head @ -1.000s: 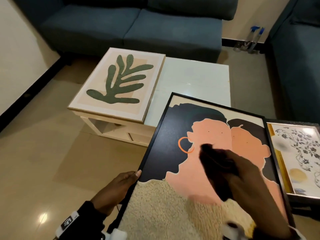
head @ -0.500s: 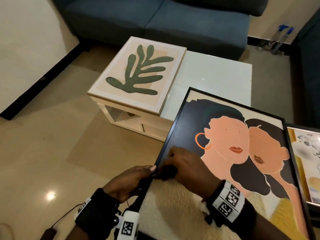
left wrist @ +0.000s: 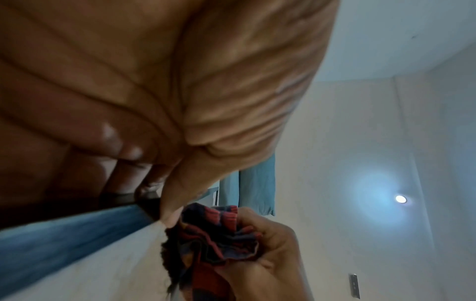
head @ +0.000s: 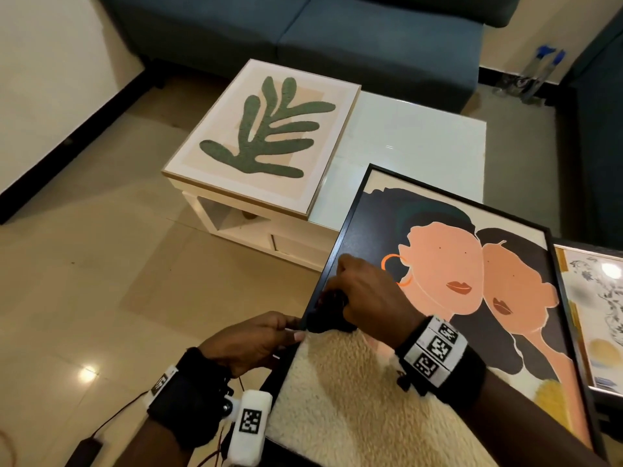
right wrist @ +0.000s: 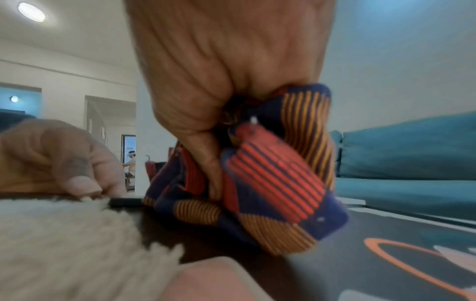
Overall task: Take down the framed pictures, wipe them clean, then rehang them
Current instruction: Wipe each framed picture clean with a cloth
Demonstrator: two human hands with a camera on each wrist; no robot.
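Still right hand [head: 367, 294] bunching cloth [right wrist: 270, 173] at portrait's [head: 472, 264] left edge, left hand [head: 249, 342] gripping frame.

No legible text anywhere

warm, dim indoor light; a ceiling lamp [left wrist: 400, 199] glows with a bluish halo, and glare spots the floor [head: 87, 374]. both wrist views are soft and blurred up close, the head view bows at its edges.
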